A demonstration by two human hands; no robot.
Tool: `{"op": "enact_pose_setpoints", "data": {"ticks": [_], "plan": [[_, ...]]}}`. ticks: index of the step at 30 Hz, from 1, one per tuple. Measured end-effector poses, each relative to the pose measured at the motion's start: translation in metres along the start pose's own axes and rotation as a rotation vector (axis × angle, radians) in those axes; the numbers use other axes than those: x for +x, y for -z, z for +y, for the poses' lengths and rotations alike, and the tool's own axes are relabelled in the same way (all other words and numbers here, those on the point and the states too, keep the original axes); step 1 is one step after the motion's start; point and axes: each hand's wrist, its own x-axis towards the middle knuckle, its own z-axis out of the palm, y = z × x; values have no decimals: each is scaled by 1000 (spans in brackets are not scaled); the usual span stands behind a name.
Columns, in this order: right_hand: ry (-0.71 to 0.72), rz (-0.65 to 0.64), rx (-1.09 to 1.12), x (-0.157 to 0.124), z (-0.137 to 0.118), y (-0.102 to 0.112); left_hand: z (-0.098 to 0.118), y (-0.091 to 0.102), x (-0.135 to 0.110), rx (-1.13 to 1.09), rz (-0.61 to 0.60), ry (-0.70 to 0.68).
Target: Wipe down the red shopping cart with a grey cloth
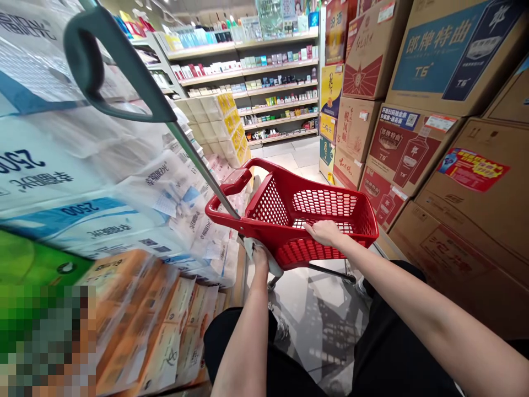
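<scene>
so our left hand (259, 258) clamps the grey-green handle (198, 162), right hand (324, 232) curls on the red plastic basket (264, 164), nothing in yet.

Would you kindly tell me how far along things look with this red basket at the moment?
Done: the red basket stands in the aisle between tissue packs and liquor cartons. In hand: the right hand grips its rim, and the left hand holds a white item near the grey handle. Remaining: no goods show inside the basket yet, and the stocked shelves lie ahead.
</scene>
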Motion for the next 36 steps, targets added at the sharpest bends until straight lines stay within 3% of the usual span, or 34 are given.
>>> {"op": "enact_pose_setpoints", "data": {"ticks": [4, 8, 13, 17, 20, 22, 25, 27, 31, 34, 36], "plan": [[84, -18, 102, 16, -14, 4, 3, 3, -9, -6, 53, 82], [92, -8, 167, 23, -14, 2, 4, 25, 2, 53, 49, -41], [73, -26, 192, 17, -7, 2, 7, 54, 3, 349, -109, -223], [62, -30, 207, 12, -10, 3, 14, 62, -2, 436, -165, -168], [67, -33, 203, 9, -14, 3, 23, 63, 3, 233, -102, -75], [73, -31, 199, 7, -16, 3, 31, 64, 6, 0, -65, 83], [73, -27, 198, 4, -16, 3, 44, 70, 5, -427, -118, 361], [71, -22, 203, 3, -16, 3, 50, 77, -1, -671, -186, 426], [76, -6, 215, 2, -15, 2, 61, 84, -13, -923, -216, 316], [90, 9, 203, 2, -15, 1, 67, 79, -15, -969, -69, 143], [92, 15, 197, 3, -16, 0, 66, 70, -13, -846, 35, -2]]}}
